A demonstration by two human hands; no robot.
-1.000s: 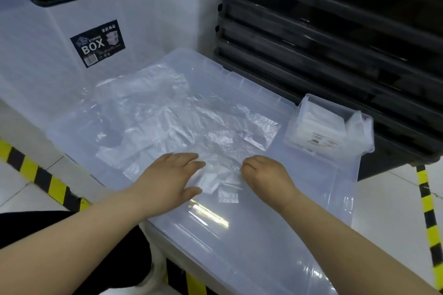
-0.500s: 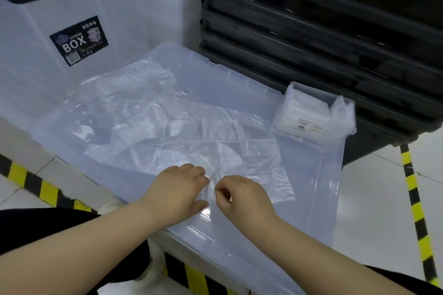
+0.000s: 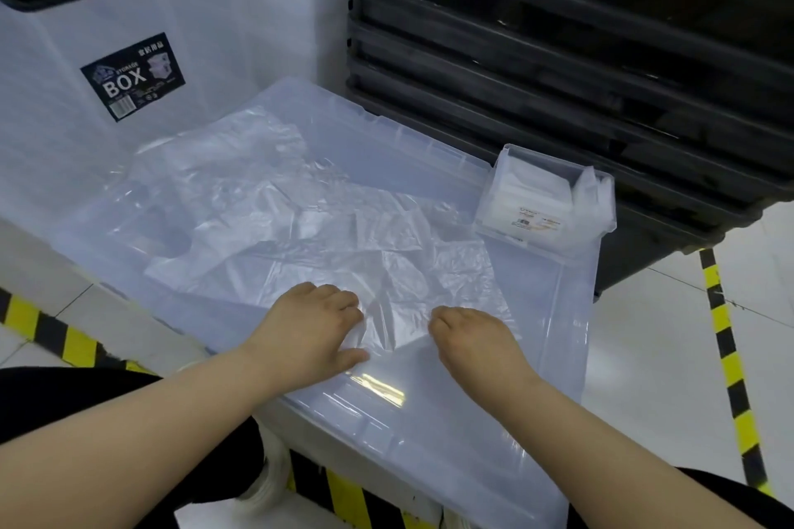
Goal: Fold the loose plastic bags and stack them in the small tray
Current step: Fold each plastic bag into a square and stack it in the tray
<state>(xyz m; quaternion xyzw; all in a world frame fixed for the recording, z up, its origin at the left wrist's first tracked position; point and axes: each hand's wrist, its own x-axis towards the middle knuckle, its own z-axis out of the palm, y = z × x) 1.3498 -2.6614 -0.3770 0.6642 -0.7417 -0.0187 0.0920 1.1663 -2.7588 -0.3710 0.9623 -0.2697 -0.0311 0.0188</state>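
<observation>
Clear, glossy plastic forms the work surface: a large see-through lid (image 3: 472, 434) under both forearms, with a bright glare streak just short of the fingers. On it, the left hand (image 3: 311, 329) has its fingers bent close together over the near edge of the loose plastic bag (image 3: 343, 236), with the thumb stretched out below them so that the film is pinched between. A little to the right of those fingers, the right hand (image 3: 474, 341) curls its fingers down onto the same near edge. Its fingertips are hidden under the knuckles, and the film puckers where it meets them. Between the two sets of fingers the bag rises in a small crumpled ridge. Beyond the fingertips the bag spreads out wrinkled and mostly flat across the lid, overlapping more thin film further off to the left. Past the right hand's fingers, on the lid's far right corner, stands the small tray (image 3: 554, 161), holding a stack of folded bags (image 3: 528, 195). Further back are black stacked crates (image 3: 558, 56) and, to the left, a white storage box (image 3: 240, 13) with a black label.
</observation>
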